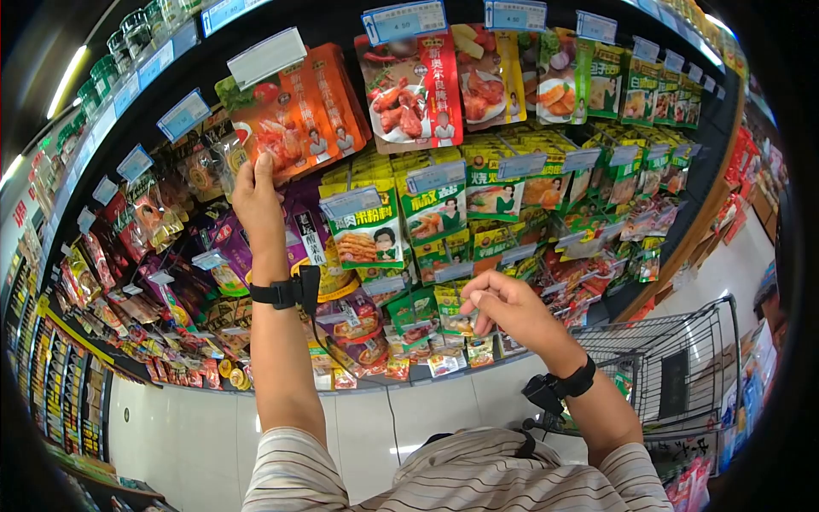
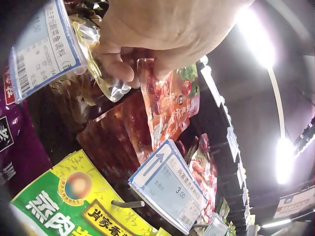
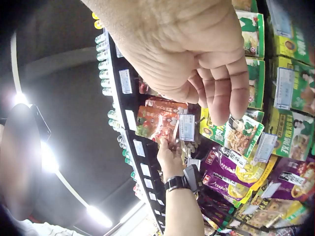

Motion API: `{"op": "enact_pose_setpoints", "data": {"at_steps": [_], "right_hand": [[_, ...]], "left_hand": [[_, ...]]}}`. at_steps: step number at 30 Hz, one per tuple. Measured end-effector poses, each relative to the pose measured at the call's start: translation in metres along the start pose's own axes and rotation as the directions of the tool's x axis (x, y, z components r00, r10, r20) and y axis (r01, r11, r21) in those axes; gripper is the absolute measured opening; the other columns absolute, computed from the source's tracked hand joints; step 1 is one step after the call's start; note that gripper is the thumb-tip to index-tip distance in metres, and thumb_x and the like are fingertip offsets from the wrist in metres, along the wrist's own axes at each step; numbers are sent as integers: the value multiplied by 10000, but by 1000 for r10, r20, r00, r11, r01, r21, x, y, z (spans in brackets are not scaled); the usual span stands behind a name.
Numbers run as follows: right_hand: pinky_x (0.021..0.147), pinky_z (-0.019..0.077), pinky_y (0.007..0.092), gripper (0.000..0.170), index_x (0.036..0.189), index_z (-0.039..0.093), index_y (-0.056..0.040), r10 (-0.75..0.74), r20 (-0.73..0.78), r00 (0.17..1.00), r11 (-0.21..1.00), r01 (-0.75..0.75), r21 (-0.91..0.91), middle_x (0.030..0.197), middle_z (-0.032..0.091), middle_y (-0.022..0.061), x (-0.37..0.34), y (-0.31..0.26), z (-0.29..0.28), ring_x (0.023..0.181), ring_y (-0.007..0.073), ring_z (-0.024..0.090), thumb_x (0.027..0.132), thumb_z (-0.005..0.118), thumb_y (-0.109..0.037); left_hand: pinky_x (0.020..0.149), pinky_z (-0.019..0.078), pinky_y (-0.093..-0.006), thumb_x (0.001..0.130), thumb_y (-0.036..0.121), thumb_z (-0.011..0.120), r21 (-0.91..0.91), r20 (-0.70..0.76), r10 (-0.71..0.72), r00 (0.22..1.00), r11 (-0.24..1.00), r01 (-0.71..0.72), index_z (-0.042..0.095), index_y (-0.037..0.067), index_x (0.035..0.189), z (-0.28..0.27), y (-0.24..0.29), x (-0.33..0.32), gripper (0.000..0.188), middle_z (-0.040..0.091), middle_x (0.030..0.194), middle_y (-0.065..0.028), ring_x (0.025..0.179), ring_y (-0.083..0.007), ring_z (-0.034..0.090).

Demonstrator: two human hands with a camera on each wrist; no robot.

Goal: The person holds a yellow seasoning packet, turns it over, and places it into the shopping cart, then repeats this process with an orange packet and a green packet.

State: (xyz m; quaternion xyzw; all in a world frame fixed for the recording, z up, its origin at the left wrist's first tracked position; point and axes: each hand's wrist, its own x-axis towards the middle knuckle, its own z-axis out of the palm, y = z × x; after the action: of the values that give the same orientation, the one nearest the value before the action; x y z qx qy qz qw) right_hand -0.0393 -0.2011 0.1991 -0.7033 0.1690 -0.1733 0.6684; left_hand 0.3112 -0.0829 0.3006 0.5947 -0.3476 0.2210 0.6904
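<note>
My left hand [image 1: 258, 203] pinches the lower left edge of an orange seasoning packet [image 1: 286, 128], which hangs at the front of a row of like packets on the upper shelf rack. In the left wrist view, the thumb lies on the front of the orange packet [image 2: 170, 105] and the fingers curl behind its edge. A clear bag [image 2: 91, 37] hangs close beside those fingers. My right hand [image 1: 512, 314] hovers in front of the lower green and yellow packets [image 1: 437, 209], fingers loosely curled and nothing in them; its palm shows in the right wrist view.
Red packets [image 1: 408, 94] hang right of the orange ones. Price tags [image 1: 405, 23] on hooks stick out from the rack. Purple bags [image 1: 294, 224] hang below my left hand. A wire shopping cart [image 1: 665, 367] stands at the right on the tiled floor [image 1: 358, 418].
</note>
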Motion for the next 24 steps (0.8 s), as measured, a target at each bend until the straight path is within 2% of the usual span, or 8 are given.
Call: {"op": "enact_pose_setpoints", "data": {"at_steps": [3, 6, 10, 15, 18, 21, 24], "right_hand": [[619, 536, 264, 232, 1140, 581, -15, -10, 1, 1000, 1000, 10, 0, 1000, 683, 104, 0, 0, 0, 692, 106, 631, 1021, 516, -202], [607, 528, 262, 237, 1140, 580, -13, -44, 4, 999, 999, 44, 0, 997, 681, 103, 5, -6, -2, 686, 107, 633, 1020, 515, -207], [605, 524, 263, 239, 1140, 579, -10, -80, 19, 997, 997, 80, -10, 1002, 674, 100, 8, -24, -1, 678, 111, 635, 1016, 516, -205], [593, 523, 259, 266, 1175, 571, -3, -164, 29, 986, 985, 165, -49, 1004, 666, 98, 27, -49, 5, 672, 115, 638, 1010, 524, -205], [575, 519, 252, 331, 1232, 549, 8, -230, 33, 973, 970, 232, -78, 1023, 649, 93, 38, -88, 12, 666, 110, 640, 1003, 549, -231], [570, 520, 257, 363, 1252, 530, 16, -332, 40, 942, 932, 334, -141, 1046, 636, 91, 63, -117, 19, 652, 111, 638, 998, 559, -242], [567, 524, 253, 393, 1283, 525, 13, -452, 38, 891, 870, 450, -199, 986, 632, 70, 84, -149, 24, 656, 110, 645, 990, 576, -243]], "left_hand": [[503, 387, -214, 997, 337, 607, -74, 62, -76, 995, 994, 81, 608, 73, 828, -4, 2, -4, 314, 525, 685, 29, 574, -39, 466], [501, 401, -203, 993, 337, 615, -205, 155, -196, 968, 952, 226, 637, 73, 872, -5, 12, -13, 291, 575, 700, 24, 583, -45, 515], [491, 397, -194, 986, 357, 629, -206, 268, -252, 930, 928, 311, 669, 61, 935, -6, 12, -24, 303, 607, 709, 26, 573, -39, 522], [508, 404, -200, 987, 356, 631, -258, 325, -242, 914, 907, 332, 660, 63, 957, -17, 26, -39, 296, 619, 730, 17, 584, -47, 528], [512, 395, -186, 1000, 344, 612, -303, 357, -237, 903, 886, 352, 658, 60, 991, -22, 38, -51, 288, 628, 756, 30, 591, -32, 518], [521, 396, -192, 999, 342, 609, -288, 377, -258, 890, 880, 378, 652, 53, 962, -24, 44, -59, 295, 622, 755, 23, 592, -35, 503], [519, 392, -189, 1001, 334, 607, -296, 362, -249, 898, 883, 364, 645, 57, 955, -29, 39, -63, 284, 610, 753, 38, 590, -28, 491]]}}
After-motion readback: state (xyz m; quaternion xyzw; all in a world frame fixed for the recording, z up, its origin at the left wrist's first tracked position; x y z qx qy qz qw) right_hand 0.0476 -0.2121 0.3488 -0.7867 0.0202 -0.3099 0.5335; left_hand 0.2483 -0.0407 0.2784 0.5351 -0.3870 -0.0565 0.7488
